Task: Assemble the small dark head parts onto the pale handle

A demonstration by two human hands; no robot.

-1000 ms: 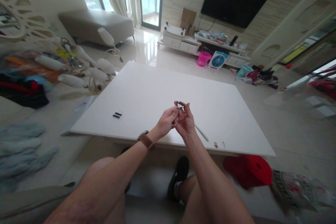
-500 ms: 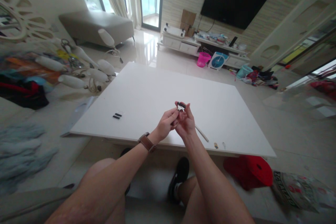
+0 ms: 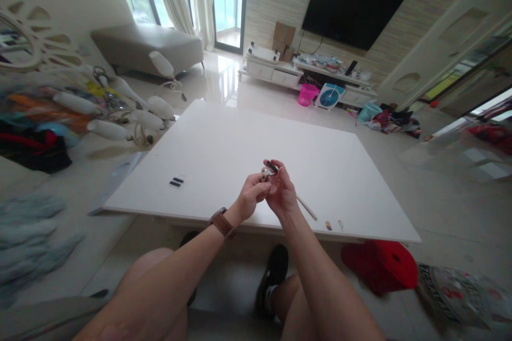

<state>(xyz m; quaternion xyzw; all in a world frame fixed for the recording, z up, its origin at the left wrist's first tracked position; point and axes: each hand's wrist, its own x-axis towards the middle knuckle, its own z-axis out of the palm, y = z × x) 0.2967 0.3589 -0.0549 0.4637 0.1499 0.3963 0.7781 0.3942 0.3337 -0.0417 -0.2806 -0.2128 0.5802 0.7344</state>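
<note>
1. Pinching the small metal piece (image 3: 266, 172), the left hand (image 3: 252, 194) is pressing thumb against fingers at twelve o'clock, above the white table (image 3: 248, 133).
2. The right hand (image 3: 282, 192) is curling its fingers around the black part (image 3: 272, 166); whether they are gripping it or only steadying it, I cannot tell.
3. Compared with half a second ago, the black part is slanting more steeply; probably the hands are turning the piece.
4. Black strips (image 3: 176, 181) are lying at nine o'clock from the hands, a pale rod (image 3: 308, 209) at four.
</note>
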